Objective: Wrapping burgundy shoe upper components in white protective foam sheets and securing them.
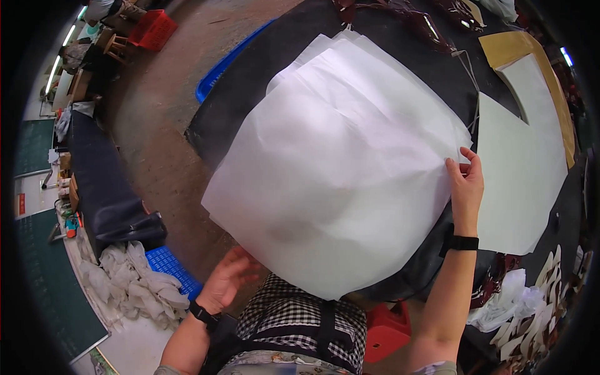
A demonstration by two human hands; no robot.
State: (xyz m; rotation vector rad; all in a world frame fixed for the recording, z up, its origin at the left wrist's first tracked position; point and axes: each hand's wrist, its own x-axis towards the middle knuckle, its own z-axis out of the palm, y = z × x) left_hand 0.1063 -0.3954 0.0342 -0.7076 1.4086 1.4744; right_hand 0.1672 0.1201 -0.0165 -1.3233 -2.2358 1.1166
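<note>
Sheets (331, 169) on table (240, 84) ahead of person, near edge reaching over apron (281, 306). Right hand (467, 187) at sheets' right edge; left hand (228, 281) just beside near-left edge, contact unclear. Flat stack (519, 187) on table, right of sheets; plastic bag (509, 301) nearer, beyond right forearm. Floor (156, 106) left of table, then bench (103, 175) further left. Basket (172, 269) at bench's near end, heap of crumpled material (128, 281) left of basket. Crate (152, 30) far left, beside wooden stool (116, 47).

The right hand (467, 182) holds white sheets (337, 169); the left hand (229, 280), blurred, perhaps touches them.
</note>
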